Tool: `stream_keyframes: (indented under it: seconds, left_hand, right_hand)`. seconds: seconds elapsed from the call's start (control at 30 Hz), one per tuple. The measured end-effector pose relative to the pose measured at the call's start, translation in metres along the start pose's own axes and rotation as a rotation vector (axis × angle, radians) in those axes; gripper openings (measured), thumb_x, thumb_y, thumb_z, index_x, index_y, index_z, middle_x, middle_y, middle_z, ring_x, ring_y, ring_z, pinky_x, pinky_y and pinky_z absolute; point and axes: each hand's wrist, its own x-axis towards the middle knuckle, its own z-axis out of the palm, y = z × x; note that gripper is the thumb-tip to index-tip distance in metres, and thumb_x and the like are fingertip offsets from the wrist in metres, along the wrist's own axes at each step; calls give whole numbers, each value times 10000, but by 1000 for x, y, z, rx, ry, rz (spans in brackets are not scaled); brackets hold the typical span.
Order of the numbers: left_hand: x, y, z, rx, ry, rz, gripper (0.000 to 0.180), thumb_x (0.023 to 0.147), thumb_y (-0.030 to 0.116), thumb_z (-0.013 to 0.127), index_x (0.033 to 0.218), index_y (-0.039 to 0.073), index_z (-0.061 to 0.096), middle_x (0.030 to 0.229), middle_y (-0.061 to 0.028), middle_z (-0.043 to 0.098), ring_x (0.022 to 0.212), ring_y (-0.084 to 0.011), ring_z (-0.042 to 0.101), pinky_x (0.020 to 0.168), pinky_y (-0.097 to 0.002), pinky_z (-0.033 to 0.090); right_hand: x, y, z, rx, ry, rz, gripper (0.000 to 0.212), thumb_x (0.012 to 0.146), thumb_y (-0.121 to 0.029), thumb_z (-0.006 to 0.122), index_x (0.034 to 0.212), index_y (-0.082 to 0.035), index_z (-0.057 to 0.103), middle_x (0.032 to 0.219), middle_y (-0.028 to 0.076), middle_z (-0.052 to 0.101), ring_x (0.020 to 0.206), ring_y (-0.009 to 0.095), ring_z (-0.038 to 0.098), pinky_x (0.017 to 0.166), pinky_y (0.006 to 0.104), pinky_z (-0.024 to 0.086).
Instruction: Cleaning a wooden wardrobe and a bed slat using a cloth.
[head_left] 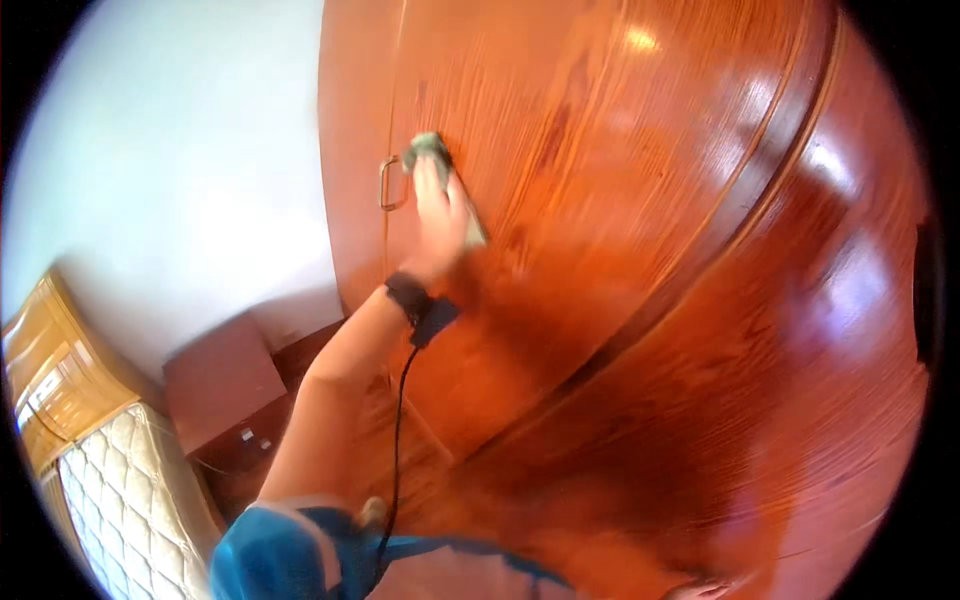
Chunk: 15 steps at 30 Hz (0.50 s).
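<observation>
My left hand is raised against a glossy reddish-brown wooden cabinet door, holding a greenish-grey cloth to its surface. Part of the cloth sticks out past the fingertips, and another edge shows beside the palm. The hand is slightly blurred. Just left of the fingers, a metal pull handle is fixed to the cabinet. At the bottom edge, lower right, only a small part of my right hand shows close to the wood, and its fingers are mostly cut off.
A black wrist strap with a small box sits on my left wrist, and its cable hangs down along the arm. At lower left stand a dark reddish-brown nightstand, a quilted mattress and a wooden headboard, near a pale wall.
</observation>
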Motion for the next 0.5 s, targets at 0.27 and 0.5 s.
stream_keyframes:
  seconds: [0.27,0.5]
  left_hand:
    - [35,109,18,-25,-116,583,417,727,179,537,1061,-36,410,1102,-271,389,1007,-420,378,875,-472,301]
    - [156,67,24,82,190,458,389,817,129,349,1150,-71,328,1108,-241,400,1073,-353,357,930,-418,242]
  right_hand:
    - [2,34,-5,-64,48,-66,505,862,-323,391,1190,59,362,1201,199,401,1047,294,437,890,378,343]
    - [7,26,4,-36,41,-25,492,872,-311,354,1197,58,353,1227,188,375,1094,277,399,925,360,304]
